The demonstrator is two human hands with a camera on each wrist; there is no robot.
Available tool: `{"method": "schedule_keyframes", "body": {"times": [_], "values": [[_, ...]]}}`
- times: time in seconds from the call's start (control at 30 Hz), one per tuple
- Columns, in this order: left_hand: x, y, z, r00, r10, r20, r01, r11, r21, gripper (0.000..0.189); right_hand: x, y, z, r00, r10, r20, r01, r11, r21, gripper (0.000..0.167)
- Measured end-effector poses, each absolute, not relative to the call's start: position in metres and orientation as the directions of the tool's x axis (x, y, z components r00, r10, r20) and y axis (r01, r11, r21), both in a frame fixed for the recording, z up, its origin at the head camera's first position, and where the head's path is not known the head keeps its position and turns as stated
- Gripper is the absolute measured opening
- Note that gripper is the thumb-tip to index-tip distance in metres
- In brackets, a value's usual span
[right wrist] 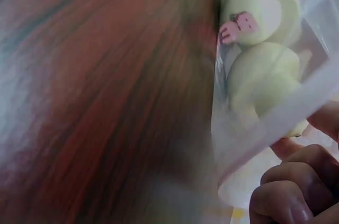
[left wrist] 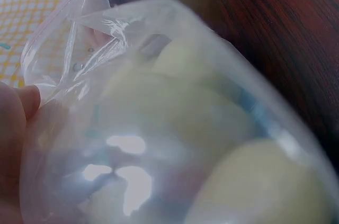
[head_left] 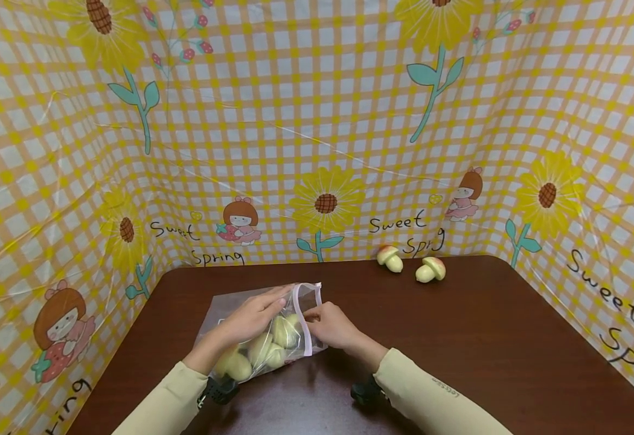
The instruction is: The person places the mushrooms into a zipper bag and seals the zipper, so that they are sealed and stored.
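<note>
A clear zip bag (head_left: 219, 314) with a pale pink zip strip holds several pale yellow toy mushrooms (head_left: 276, 356) on the dark table. Its mouth faces right and stands open. Across the upper side of the bag, my left hand (head_left: 254, 314) grips the film near the mouth; the left wrist view shows a fingertip (left wrist: 29, 102) at the creased plastic. At the mouth is my right hand (head_left: 332, 325), its thumb and index finger reaching past the strip to a mushroom (right wrist: 265, 83) just inside. Its other fingers (right wrist: 286, 192) are curled. The strip partly hides that grasp.
Two more toy mushrooms, one (head_left: 390, 258) upper left and one (head_left: 431, 270) beside it, lie at the back right of the table (head_left: 458, 344). A checked sunflower cloth (head_left: 273, 133) encloses the back and both sides.
</note>
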State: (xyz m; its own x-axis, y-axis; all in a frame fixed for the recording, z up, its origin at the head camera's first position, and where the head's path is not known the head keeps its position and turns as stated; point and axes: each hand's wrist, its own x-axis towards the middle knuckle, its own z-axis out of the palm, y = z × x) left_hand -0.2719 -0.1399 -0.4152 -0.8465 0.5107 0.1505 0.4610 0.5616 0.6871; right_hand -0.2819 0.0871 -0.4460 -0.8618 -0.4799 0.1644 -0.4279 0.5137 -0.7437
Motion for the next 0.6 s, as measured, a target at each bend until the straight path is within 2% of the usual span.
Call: {"method": "schedule_keyframes", "body": {"times": [0.23,0.6], "values": [[-0.272,-0.141,-0.418,-0.844,0.512,0.16,0.459,0.534,0.71,0.048,-0.286,0.086,-0.439,-0.824,-0.555,0.114,-0.45,0.519,-0.727,0.018],[-0.27,-0.143,-0.415,-0.851,0.509,0.134,0.444,0.557,0.702,0.05,-0.287,0.109,-0.434,-0.857,-0.509,0.077,-0.377,0.519,-0.767,0.022]]}}
